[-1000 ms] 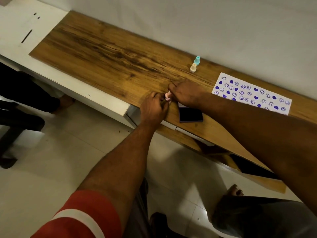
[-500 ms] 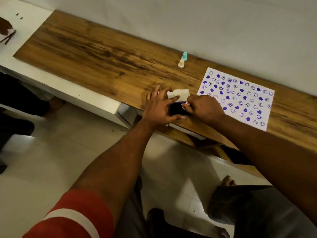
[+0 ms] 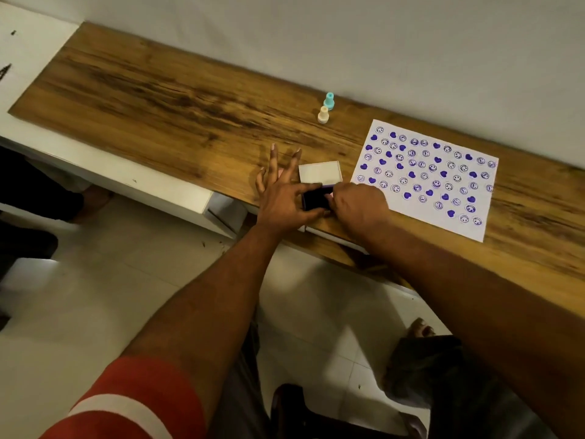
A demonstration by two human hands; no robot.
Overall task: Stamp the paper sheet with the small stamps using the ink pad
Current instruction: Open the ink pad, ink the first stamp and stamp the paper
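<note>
The dark ink pad [image 3: 314, 198] lies open near the wooden table's front edge, its white lid [image 3: 320, 172] just behind it. My left hand [image 3: 283, 198] pinches the pad between thumb and index finger, the other fingers splayed flat on the wood. My right hand [image 3: 359, 205] is curled round a small pink stamp [image 3: 329, 194], mostly hidden, with its tip at the pad's right side. The white paper sheet [image 3: 443, 217], covered with several purple hearts and smiley prints, lies to the right. A teal stamp [image 3: 329, 101] and a beige stamp [image 3: 323, 114] stand upright behind.
The wooden table top [image 3: 164, 99] runs along a white wall [image 3: 316, 33]. A white desk [image 3: 34, 55] adjoins it at the left. Below the front edge is tiled floor [image 3: 110, 280], with a bare foot [image 3: 419, 327] at lower right.
Both hands moved from the bare wood left of the pad onto the ink pad. My left hand took hold of the pad, and my right brought the pink stamp to it.
</note>
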